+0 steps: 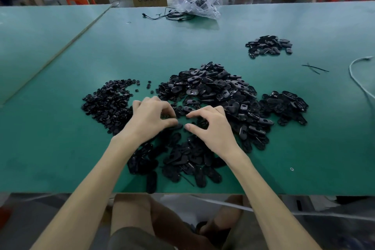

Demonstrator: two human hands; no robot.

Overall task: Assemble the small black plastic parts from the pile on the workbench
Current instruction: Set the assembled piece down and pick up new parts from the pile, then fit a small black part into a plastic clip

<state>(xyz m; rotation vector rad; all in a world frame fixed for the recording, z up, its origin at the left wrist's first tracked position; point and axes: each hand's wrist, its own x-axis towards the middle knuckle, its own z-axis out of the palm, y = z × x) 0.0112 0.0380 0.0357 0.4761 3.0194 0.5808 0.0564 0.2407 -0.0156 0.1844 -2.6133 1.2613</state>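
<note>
On the near side of the big pile [213, 87], my left hand [151, 116] pinches a small part [176, 127]; my right hand [211, 128] has its fingers curled, grip unclear. Beyond the pile, a small heap [267, 45] looks finished; most remains.

Big heap of glossy black oval plastic shells [213, 91] just beyond the right hand [211, 128], more lying loose under both wrists. Small round black plastic pieces [107, 103] are piled against the left hand [150, 119]. A single oval shell [176, 127] lies between the thumbs.
</note>
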